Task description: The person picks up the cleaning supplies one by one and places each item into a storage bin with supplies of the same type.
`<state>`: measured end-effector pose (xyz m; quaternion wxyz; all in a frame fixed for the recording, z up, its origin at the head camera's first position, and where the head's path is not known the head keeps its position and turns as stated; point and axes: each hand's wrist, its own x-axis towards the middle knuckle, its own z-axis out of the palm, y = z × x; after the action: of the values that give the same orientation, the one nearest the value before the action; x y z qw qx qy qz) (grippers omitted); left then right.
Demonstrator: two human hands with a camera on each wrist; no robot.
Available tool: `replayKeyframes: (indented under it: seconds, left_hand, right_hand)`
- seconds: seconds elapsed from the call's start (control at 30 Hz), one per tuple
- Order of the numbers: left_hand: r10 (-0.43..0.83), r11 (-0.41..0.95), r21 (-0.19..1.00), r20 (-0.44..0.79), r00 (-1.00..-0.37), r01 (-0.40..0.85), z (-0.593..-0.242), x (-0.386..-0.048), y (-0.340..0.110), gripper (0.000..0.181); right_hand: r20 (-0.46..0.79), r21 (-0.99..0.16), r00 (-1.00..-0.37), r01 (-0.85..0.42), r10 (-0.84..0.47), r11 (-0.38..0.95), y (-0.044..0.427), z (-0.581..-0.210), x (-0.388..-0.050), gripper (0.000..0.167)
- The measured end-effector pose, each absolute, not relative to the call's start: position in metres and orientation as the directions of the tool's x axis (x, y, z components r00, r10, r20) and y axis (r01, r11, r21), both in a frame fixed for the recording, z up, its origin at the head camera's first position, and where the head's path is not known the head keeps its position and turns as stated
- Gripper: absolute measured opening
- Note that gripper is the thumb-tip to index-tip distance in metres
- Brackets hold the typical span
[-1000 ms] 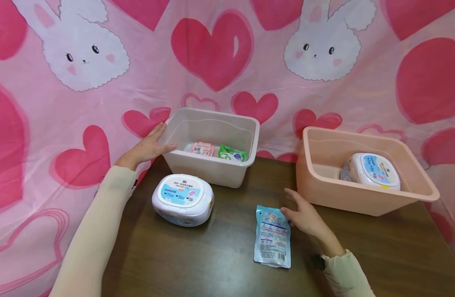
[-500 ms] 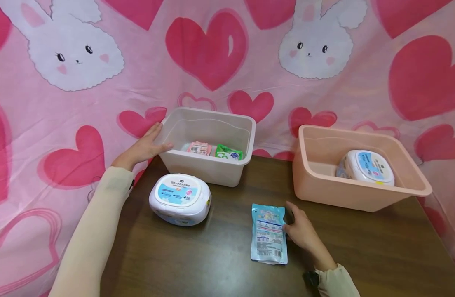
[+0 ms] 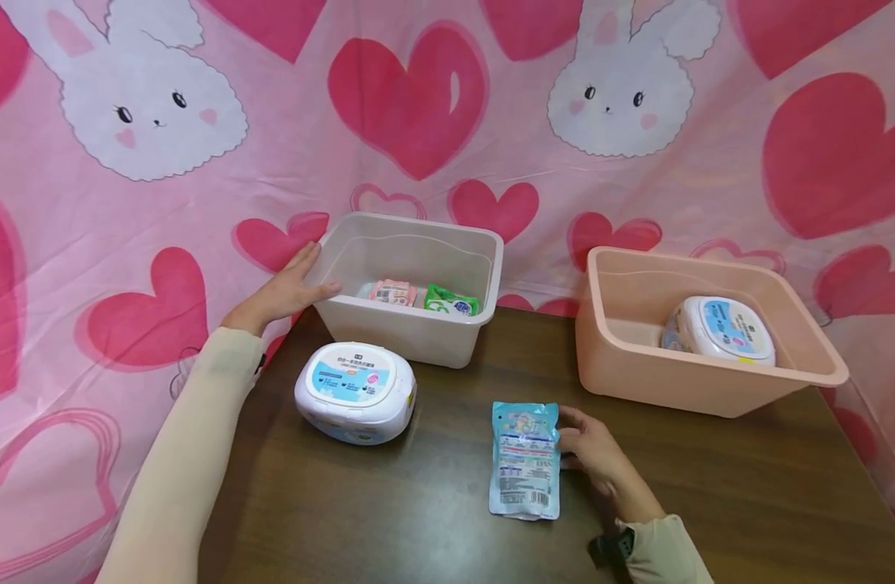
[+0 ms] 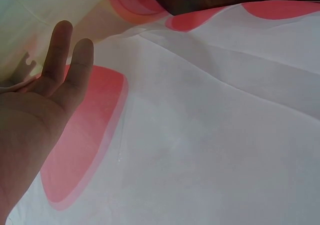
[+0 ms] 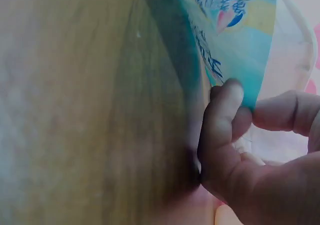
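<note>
In the head view, my right hand pinches the upper right edge of a light-blue pouch printed with text and a barcode. The right wrist view shows thumb and fingers on either side of the pouch's edge, part of it lifted off the wood. My left hand rests against the left end of a grey bin, thumb at its front rim. Two of its fingers extend fairly straight in the left wrist view. Inside the bin lie a pink packet and a green packet.
A white lidded tub with a blue label stands in front of the grey bin. To the right, a peach bin holds a similar tub. The brown table meets a pink heart-and-rabbit cloth at the back.
My right hand has come down onto the pouch's right edge and now pinches it. The left hand stays at the grey bin. The head view has shifted slightly.
</note>
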<state>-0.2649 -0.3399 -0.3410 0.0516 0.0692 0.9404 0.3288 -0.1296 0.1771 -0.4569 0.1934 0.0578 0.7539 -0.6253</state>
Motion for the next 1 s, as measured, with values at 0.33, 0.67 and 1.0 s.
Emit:
replayKeyframes:
  seconds: [0.33, 0.67, 1.0]
  left_hand:
    - [0.166, 0.776, 0.623, -0.056, -0.985, 0.095, -0.342, -0.268, -0.341, 0.107]
    - [0.157, 0.764, 0.64, -0.064, -0.986, 0.08, -0.344, -0.266, -0.34, 0.108]
    - [0.155, 0.764, 0.641, -0.065, -0.986, 0.078, -0.342, -0.265, -0.339, 0.108]
  right_hand:
    - [-0.317, -0.947, -0.887, 0.278, -0.336, 0.161, 0.184, -0.452, -0.131, 0.07]
    - [-0.3, -0.95, -0.861, 0.23, -0.411, 0.211, 0.177, -0.456, -0.132, 0.099]
    - [-0.284, -0.959, -0.847, 0.255, -0.449, 0.126, 0.173, -0.458, -0.13, 0.076]
